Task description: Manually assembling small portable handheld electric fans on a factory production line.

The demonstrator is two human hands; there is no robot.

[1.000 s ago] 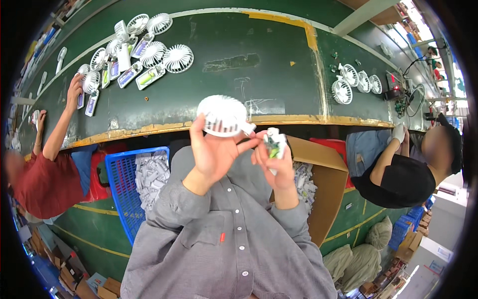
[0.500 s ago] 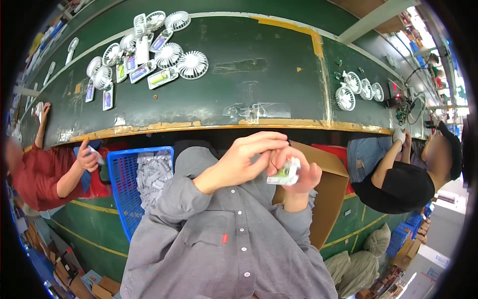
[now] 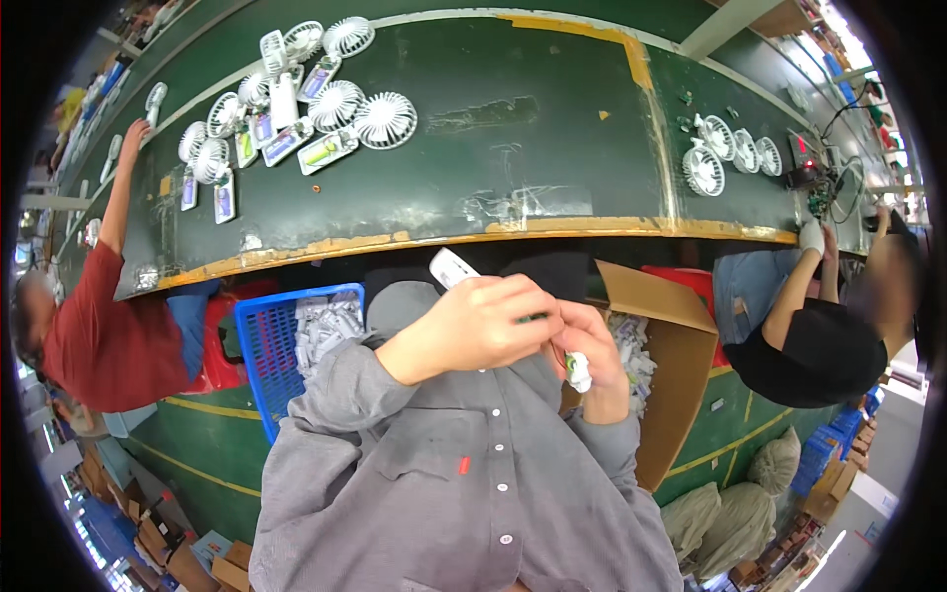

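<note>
In front of my chest, my two hands meet with their fingertips close together. My left hand (image 3: 488,321) is closed around a white, rounded plastic casing (image 3: 454,267), whose end sticks out beyond the knuckles. A dark green bit shows between its fingers. My right hand (image 3: 600,357) grips a small white part with green on it (image 3: 577,371), partly hidden by the fingers. Whether the two pieces are joined I cannot tell.
Several white handheld fans (image 3: 330,104) with exposed batteries lie on the green table (image 3: 444,187); fan heads (image 3: 704,170) lie right. A blue basket (image 3: 258,345) and a cardboard box (image 3: 681,395) hold pale parts. Co-workers sit left (image 3: 128,326) and right (image 3: 804,345).
A white casing now protrudes from my left hand, which was earlier without one in sight. My right hand has turned its white-and-green piece edge-on. The left co-worker's arm reaches farther over the table.
</note>
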